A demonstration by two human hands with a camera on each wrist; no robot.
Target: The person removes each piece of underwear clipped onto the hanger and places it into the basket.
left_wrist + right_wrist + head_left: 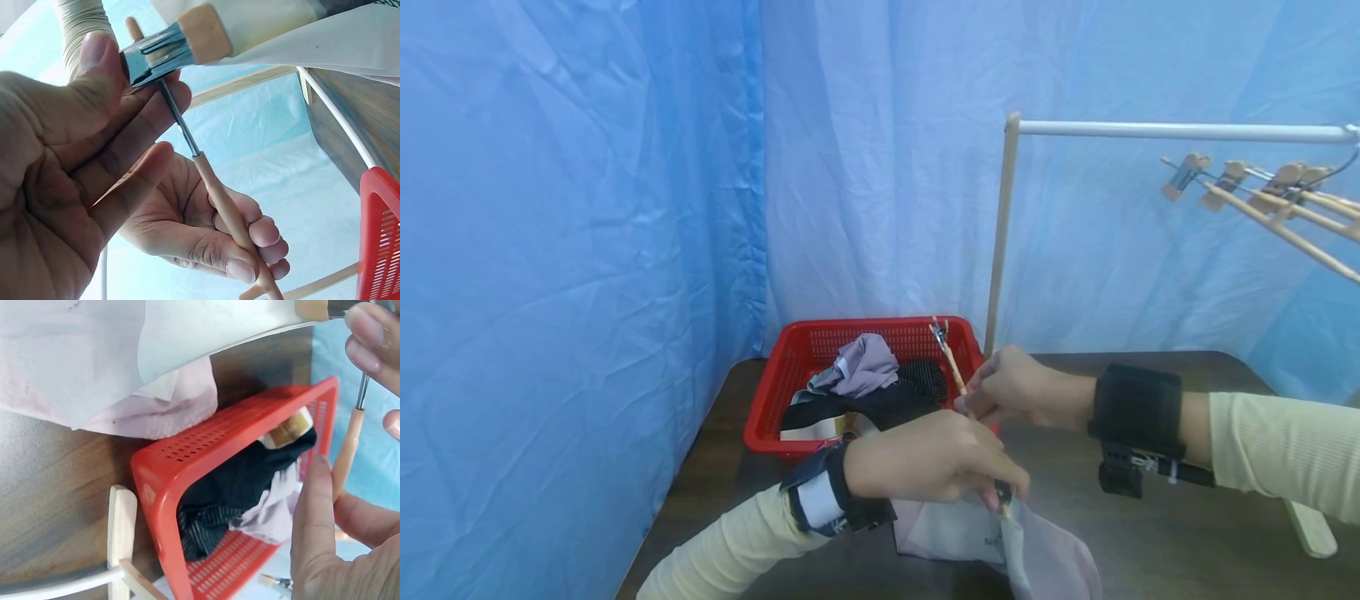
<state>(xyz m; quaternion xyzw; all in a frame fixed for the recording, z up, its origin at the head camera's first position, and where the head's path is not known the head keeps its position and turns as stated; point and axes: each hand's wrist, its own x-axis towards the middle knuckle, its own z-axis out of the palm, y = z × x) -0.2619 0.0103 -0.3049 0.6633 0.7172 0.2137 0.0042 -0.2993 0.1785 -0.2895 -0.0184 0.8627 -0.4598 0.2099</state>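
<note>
My right hand (1018, 387) grips a wooden clip hanger (955, 367) by its bar, with the thumb and fingers wrapped round the wood in the left wrist view. At the hanger's near end, my left hand (940, 457) pinches a metal-and-wood clip (165, 55) between thumb and fingers. The clip's wooden jaw meets the edge of a pale pink and white garment (1056, 550), which hangs down over the table front. Small dark print shows on its white part. A second clip (940, 331) at the hanger's far end holds no cloth.
Just behind my hands, a red plastic basket (766, 408) holds folded black, striped and lilac clothes (868, 367). A rack with a white rail (1180, 130) and wooden post (1002, 242) stands behind; more clip hangers (1273, 218) hang at its right. Blue curtains (880, 167) surround the dark table (1150, 542).
</note>
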